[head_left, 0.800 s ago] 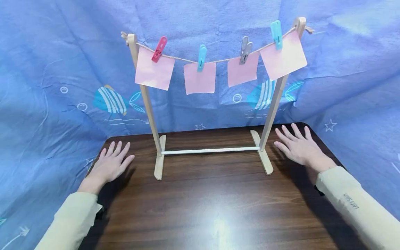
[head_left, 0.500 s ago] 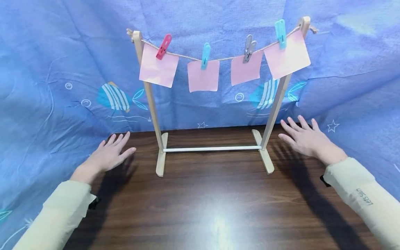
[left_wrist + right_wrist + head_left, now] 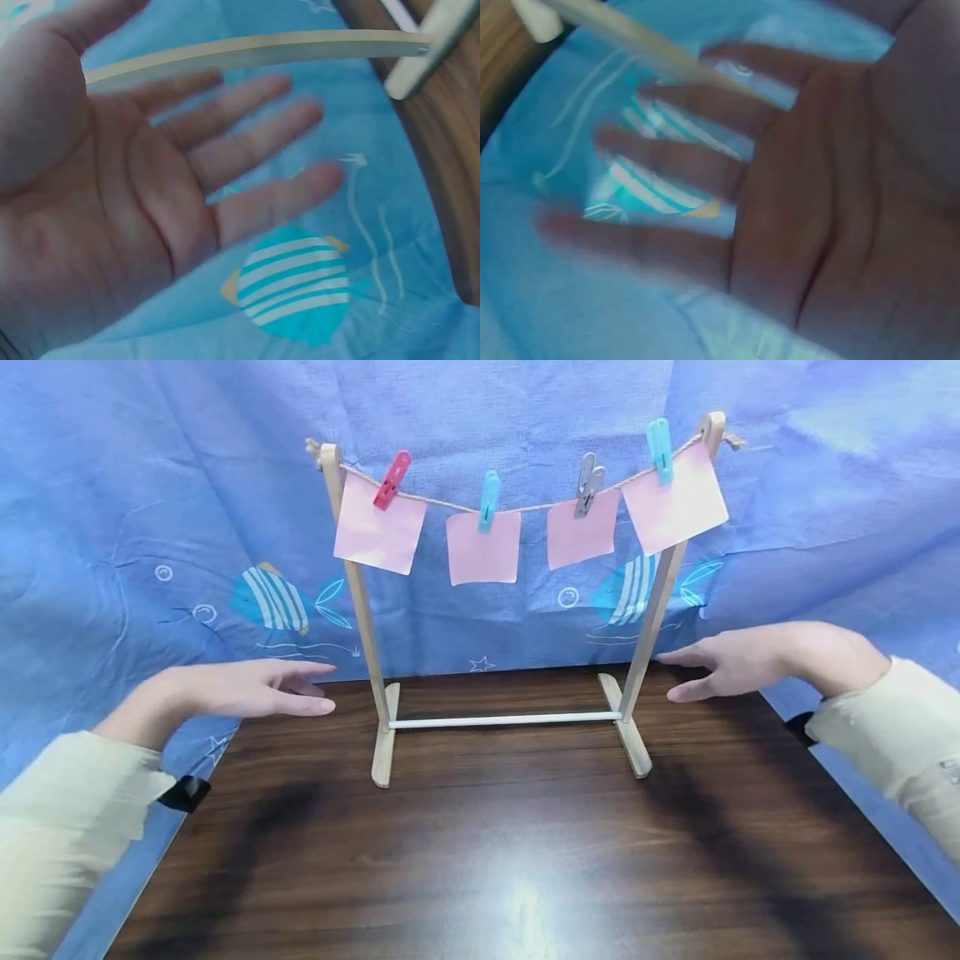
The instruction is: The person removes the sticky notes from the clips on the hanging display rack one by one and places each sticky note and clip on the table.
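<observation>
A wooden stand carries a sagging string between its two posts. Clothespins pin several pink paper squares to it: a red clothespin at the left, a blue clothespin, a grey clothespin and another blue clothespin at the right. My left hand hovers beside the left post, fingers extended, palm bare in the left wrist view. On the other side, my right hand hovers by the right post, its fingers spread and blurred in the right wrist view. Neither hand touches the stand.
The stand's feet rest on a dark wooden table, joined by a white crossbar. Blue cloth printed with fish hangs behind and down both sides. Light glares off the table's front middle.
Both hands have risen off the table and turned so their fingers point inward toward the posts. The papers and clothespins stay where they were on the string; the head view has shifted slightly.
</observation>
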A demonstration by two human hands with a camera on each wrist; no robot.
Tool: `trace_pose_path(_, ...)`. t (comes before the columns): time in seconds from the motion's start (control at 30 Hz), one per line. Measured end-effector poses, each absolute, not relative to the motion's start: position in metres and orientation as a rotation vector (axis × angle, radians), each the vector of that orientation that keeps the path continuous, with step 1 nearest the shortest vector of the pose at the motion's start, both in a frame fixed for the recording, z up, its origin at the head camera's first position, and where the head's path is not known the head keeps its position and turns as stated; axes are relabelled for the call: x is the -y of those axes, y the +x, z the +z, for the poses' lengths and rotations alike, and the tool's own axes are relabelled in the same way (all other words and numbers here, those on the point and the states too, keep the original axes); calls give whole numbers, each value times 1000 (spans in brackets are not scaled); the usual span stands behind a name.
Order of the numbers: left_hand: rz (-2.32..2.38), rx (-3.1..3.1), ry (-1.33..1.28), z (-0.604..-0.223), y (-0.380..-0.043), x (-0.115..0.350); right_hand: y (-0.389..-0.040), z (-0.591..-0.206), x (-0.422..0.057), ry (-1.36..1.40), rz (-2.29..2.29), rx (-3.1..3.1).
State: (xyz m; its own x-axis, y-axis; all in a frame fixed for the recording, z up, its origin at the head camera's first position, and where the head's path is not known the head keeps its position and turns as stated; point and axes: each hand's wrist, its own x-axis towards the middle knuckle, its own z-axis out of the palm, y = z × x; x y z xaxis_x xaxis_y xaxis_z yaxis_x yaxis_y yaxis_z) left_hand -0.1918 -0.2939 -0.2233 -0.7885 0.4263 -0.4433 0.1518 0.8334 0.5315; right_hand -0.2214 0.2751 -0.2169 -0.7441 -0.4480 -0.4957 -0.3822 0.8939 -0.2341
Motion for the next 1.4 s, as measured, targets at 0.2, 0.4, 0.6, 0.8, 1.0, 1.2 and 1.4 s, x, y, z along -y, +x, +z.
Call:
trace_pose_path(0.2,894,-2294,381,-192,-198,283,-222,-171,-242,-641,-452,-2184)
trace_pose_path(0.4,1205,-2305,370,-176,-200,262,-225,-146,-202,-836,-659,-2187)
trace_pose_path(0.6,1603,-2243,345,-179,-197,245,-229,-136,-158,-1045,-1049,-2185)
trace_pose_path(0.8,2106,-2041,285,-186,-197,227,-233,-129,-116,-1131,-1541,-2045)
trace_pose_path(1.0,2433,-1849,226,-191,-201,214,-239,-130,-80,-1087,-1920,-1840)
trace_pose_path(1.2,2564,-1778,247,-189,-204,207,-243,-130,-53,-984,-2017,-1847)
trace_pose_path(1.4,2659,-1767,320,-189,-207,202,-246,-124,-34,-844,-2049,-1823)
